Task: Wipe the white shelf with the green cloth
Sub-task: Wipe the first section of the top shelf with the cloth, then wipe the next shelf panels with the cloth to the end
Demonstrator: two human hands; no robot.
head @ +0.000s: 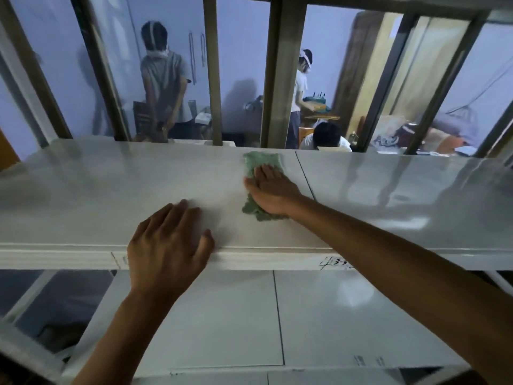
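Observation:
The white shelf (83, 190) runs across the middle of the view, glossy, with a seam right of centre. The green cloth (259, 162) lies flat on it near the back edge, just left of that seam. My right hand (270, 190) presses flat on the cloth, fingers together, covering its middle; cloth shows beyond the fingertips and under the wrist. My left hand (166, 243) rests palm-down on the shelf's front edge, fingers spread, holding nothing.
A lower white shelf (222, 315) sits beneath the top one. Behind the shelf rise window bars (212, 70) with glass; three people stand or bend in the room beyond. The shelf's front lip (55, 258) faces me.

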